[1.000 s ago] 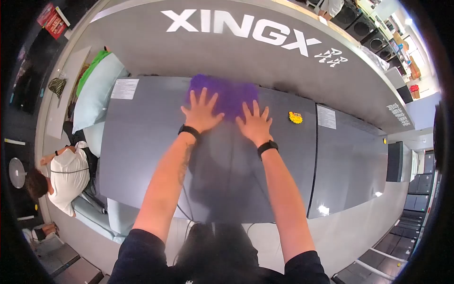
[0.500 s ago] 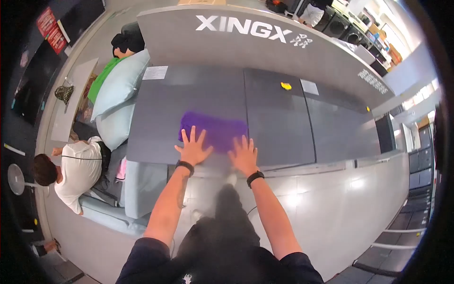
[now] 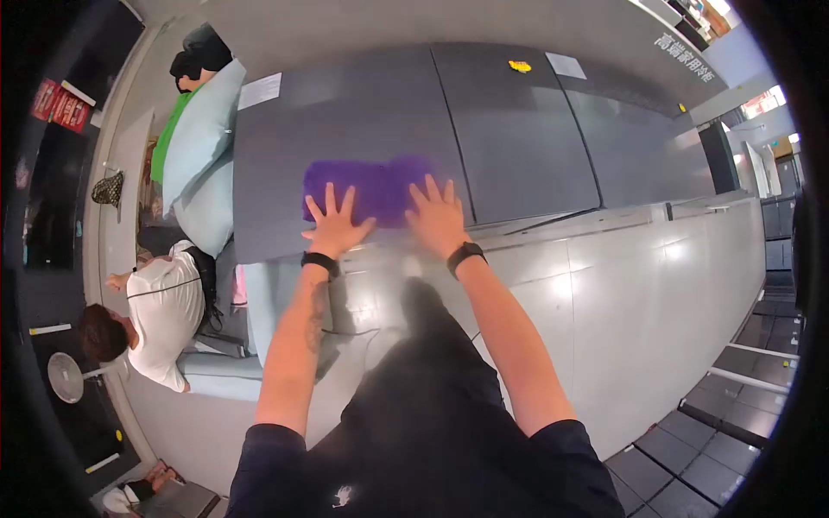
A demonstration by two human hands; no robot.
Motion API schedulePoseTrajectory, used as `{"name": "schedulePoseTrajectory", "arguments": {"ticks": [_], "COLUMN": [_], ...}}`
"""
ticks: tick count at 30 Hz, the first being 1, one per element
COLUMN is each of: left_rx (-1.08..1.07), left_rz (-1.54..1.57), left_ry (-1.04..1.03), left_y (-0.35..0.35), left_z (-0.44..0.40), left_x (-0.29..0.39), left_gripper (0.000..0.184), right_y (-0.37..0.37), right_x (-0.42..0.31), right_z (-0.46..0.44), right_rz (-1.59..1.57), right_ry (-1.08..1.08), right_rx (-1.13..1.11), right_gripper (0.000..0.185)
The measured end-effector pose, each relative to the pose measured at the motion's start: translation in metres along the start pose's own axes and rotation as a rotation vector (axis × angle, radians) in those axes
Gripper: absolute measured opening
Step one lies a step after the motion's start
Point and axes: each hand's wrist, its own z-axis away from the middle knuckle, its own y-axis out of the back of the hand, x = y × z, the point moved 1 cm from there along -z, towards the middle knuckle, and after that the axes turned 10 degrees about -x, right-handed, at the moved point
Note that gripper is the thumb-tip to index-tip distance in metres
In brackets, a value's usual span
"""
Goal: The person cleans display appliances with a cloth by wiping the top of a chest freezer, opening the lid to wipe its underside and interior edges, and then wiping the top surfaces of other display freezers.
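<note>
A fluffy purple cloth (image 3: 367,180) lies on the dark grey top of a cabinet (image 3: 345,112), near its front edge. My left hand (image 3: 337,226) rests on the cloth's near left part, its fingers spread. On the near right end of the cloth lies my right hand (image 3: 439,220), also with fingers apart. Neither hand is wrapped around anything. Dark bands circle both wrists.
A yellow tag (image 3: 519,66) and white paper sheets (image 3: 566,66) lie on the grey tops. To the left are pale blue pillows (image 3: 203,155) and a seated person in a white shirt (image 3: 168,302). Shiny tiled floor (image 3: 535,302) runs along the cabinet front.
The view has tipped downward, so the surroundings sit higher. The cloth's right end has shifted slightly left, away from the seam between the tops. Both hands stay spread at the cloth.
</note>
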Motion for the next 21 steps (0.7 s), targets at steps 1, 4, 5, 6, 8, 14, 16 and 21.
{"name": "schedulePoseTrajectory", "arguments": {"ticks": [1,4,5,6,8,14,16,21], "left_rx": [-0.006,0.013,0.013,0.016,0.025,0.047,0.048,0.055], "left_rz": [-0.002,0.003,0.001,-0.003,-0.009,0.037,0.050,0.057], "left_ry": [-0.002,0.007,0.012,0.016,0.023,0.074,0.108,0.158], "left_y": [0.006,0.029,0.037,0.049,0.074,0.138,0.159,0.187], "left_z": [-0.009,-0.043,-0.054,-0.064,-0.089,-0.169,-0.189,-0.230], "left_x": [-0.002,-0.010,-0.012,-0.011,-0.013,-0.016,-0.013,-0.015], "left_gripper": [0.090,0.093,0.093,0.093,0.093,0.094,0.094,0.096], "right_y": [-0.002,0.004,0.010,0.020,0.031,0.052,0.064,0.075], "right_x": [-0.001,-0.011,-0.013,-0.015,-0.018,-0.019,-0.020,-0.030], "right_z": [-0.012,-0.056,-0.074,-0.092,-0.133,-0.242,-0.278,-0.344], "right_rz": [0.017,0.040,0.024,0.006,-0.015,-0.045,-0.041,-0.055], "right_ry": [0.017,0.016,0.016,0.017,0.019,0.025,0.031,0.040], "right_rx": [0.045,0.064,0.012,-0.035,-0.085,-0.117,-0.153,-0.146], "right_gripper": [0.057,0.057,0.058,0.059,0.060,0.061,0.061,0.059]}}
